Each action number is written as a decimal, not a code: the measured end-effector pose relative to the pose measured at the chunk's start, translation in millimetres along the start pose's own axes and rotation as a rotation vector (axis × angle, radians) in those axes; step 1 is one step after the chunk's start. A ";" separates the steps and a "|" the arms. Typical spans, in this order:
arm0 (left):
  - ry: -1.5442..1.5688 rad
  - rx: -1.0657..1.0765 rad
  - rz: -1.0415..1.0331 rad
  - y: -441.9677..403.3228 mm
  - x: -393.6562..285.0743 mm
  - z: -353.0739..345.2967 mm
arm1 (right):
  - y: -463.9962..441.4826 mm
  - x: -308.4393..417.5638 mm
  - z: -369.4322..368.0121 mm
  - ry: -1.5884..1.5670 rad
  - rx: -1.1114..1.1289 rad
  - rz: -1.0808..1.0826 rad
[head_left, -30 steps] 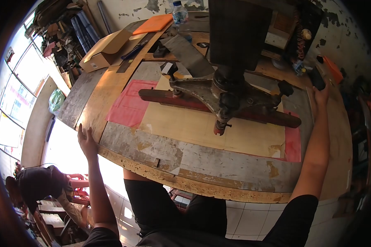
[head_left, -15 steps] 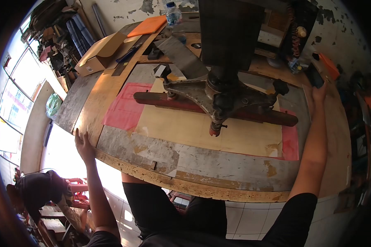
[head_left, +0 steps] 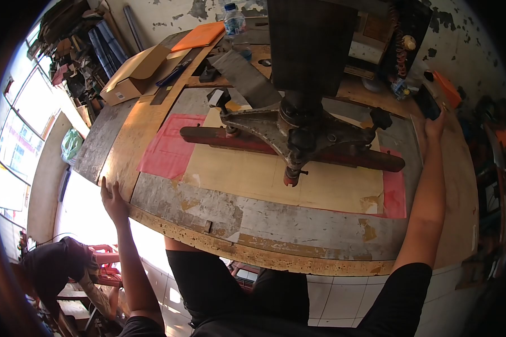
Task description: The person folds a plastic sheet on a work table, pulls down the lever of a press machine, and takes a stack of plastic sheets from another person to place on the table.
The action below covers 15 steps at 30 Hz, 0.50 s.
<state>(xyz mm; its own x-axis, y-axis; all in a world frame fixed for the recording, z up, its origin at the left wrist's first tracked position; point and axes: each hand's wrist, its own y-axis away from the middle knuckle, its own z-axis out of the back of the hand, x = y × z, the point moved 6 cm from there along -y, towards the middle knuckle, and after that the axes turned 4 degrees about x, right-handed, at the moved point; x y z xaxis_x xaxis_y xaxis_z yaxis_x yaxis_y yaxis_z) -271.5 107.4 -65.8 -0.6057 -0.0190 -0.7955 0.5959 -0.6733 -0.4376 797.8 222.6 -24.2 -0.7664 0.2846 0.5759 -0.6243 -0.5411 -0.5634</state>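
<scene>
In the head view, the only view, very little is changed since one second ago: the whole scene sits slightly further to the left, probably because the head turns, while both hands keep nearly the same places. The left hand (head_left: 114,205) is at the near left corner of the desk (head_left: 115,147), its fingers parted; something thin and pale shows at their tips, but I cannot tell if it is pinched. The right hand (head_left: 434,124) is by the right edge and seems folded around the near end of a dark phone (head_left: 427,103). Toward the middle of the desk, the red bar (head_left: 379,159) under the metal frame (head_left: 258,119) lies across the yellowish sheet (head_left: 253,177), with pink sheet (head_left: 167,147) showing beside it. I judge that the work stands at pause, as neither hand touches these sheets.
</scene>
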 end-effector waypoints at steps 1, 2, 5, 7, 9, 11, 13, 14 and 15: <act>-0.024 -0.006 -0.005 1.0 -3.5 -0.1 | -1.5 -2.2 -0.8 0.000 0.000 0.000; -0.049 -0.012 -0.009 1.4 -5.7 0.4 | -3.4 -4.7 -1.6 -0.013 0.005 -0.006; 0.021 0.006 0.001 -3.8 7.3 0.5 | -6.0 -11.1 -4.9 -0.034 -0.007 0.001; 0.049 0.024 0.007 -5.4 11.7 0.6 | -9.8 -17.3 -7.5 -0.046 -0.017 0.015; 0.074 0.039 0.012 -6.0 12.2 2.8 | -15.0 -23.4 -10.0 0.004 -0.036 0.071; 0.048 0.038 0.021 -5.6 8.9 3.1 | -12.1 -17.0 -7.3 -0.026 -0.014 0.028; 0.055 0.041 0.032 -1.8 0.2 1.7 | -10.5 -17.6 -7.1 -0.054 0.006 -0.015; 0.064 0.044 0.043 -0.4 -3.1 1.1 | -11.5 -19.1 -7.0 -0.046 -0.001 -0.007; 0.063 0.045 0.043 -0.2 -3.5 0.9 | -12.3 -20.6 -7.1 -0.039 -0.008 0.002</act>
<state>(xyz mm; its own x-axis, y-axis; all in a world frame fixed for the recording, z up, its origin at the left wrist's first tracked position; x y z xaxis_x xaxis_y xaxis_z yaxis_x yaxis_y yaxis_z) -270.0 107.0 -62.6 -0.5448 -0.0030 -0.8386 0.5956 -0.7054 -0.3844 820.2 229.0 -33.4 -0.7616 0.2524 0.5969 -0.6239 -0.5350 -0.5697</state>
